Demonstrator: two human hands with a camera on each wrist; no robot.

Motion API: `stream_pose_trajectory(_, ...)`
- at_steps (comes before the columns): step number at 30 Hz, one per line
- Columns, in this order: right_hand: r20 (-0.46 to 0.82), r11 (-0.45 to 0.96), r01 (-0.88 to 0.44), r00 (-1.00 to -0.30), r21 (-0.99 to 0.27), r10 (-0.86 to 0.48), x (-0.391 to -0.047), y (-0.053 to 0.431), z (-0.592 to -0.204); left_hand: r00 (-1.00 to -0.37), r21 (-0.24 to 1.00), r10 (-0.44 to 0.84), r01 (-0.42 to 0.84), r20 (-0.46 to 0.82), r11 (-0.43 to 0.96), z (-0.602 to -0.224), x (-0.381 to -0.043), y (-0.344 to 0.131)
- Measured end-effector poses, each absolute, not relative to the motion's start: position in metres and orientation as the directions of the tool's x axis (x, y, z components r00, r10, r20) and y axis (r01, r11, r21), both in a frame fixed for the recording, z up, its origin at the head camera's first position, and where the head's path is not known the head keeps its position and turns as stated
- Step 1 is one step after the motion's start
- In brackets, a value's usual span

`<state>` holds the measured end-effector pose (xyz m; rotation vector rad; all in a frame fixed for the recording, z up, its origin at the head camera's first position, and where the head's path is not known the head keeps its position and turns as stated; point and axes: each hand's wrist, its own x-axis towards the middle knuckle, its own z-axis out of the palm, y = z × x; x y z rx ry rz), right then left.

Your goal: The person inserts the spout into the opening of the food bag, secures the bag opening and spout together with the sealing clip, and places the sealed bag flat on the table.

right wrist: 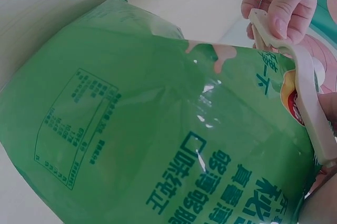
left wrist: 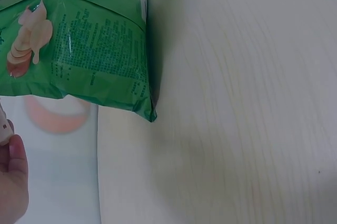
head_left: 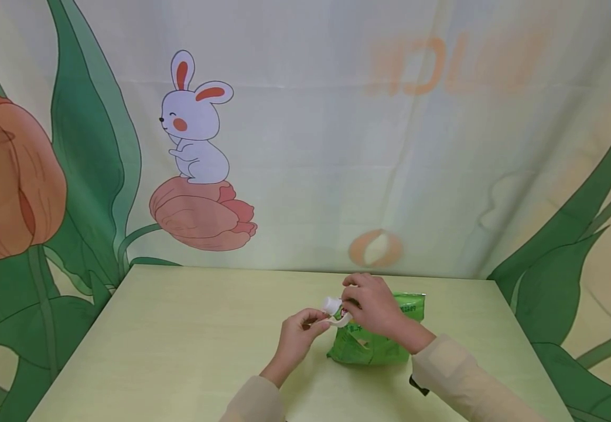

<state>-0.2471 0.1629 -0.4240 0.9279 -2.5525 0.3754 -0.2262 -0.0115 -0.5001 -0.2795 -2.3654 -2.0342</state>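
Note:
A green potato chip bag (head_left: 371, 349) stands on the table, with chips pictured on its face (left wrist: 31, 37). A white bag-sealing clip (right wrist: 305, 84) lies along one edge of the bag; a round white cap (head_left: 331, 305) shows beside it in the head view. My left hand (head_left: 296, 339) pinches the clip's free end between thumb and fingers, left of the bag. Over the bag's top, my right hand (head_left: 371, 302) grips the clip with curled fingers. In the right wrist view its thumb (right wrist: 329, 105) presses against the clip; the rest of that hand is mostly cut off.
The pale wood-grain table (head_left: 178, 340) stretches left and right of the bag. Its back edge meets a hanging curtain (head_left: 305, 146) printed with tulips and a rabbit. A small black item (head_left: 418, 385) shows under the right sleeve.

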Motion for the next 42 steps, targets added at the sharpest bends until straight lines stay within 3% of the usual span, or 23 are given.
stream_pose_trajectory(14,0.408,0.749,-0.652,-0.718,-0.113,-0.564,-0.245,0.162,-0.420,-0.972,0.948,0.147,0.213,0.181,0.239,-0.508,-0.231,-0.015)
stream_pose_trajectory(33,0.334,0.761,-0.622,-0.767,-0.182,-0.547,-0.246,0.160,-0.412,-0.969,0.945,0.104,0.241,0.223,0.223,-0.508,-0.233,-0.012)
stream_pose_trajectory(42,0.326,0.761,-0.617,-0.774,-0.200,-0.542,-0.245,0.161,-0.410,-0.973,0.964,0.105,0.218,0.204,0.154,-0.480,-0.217,-0.007)
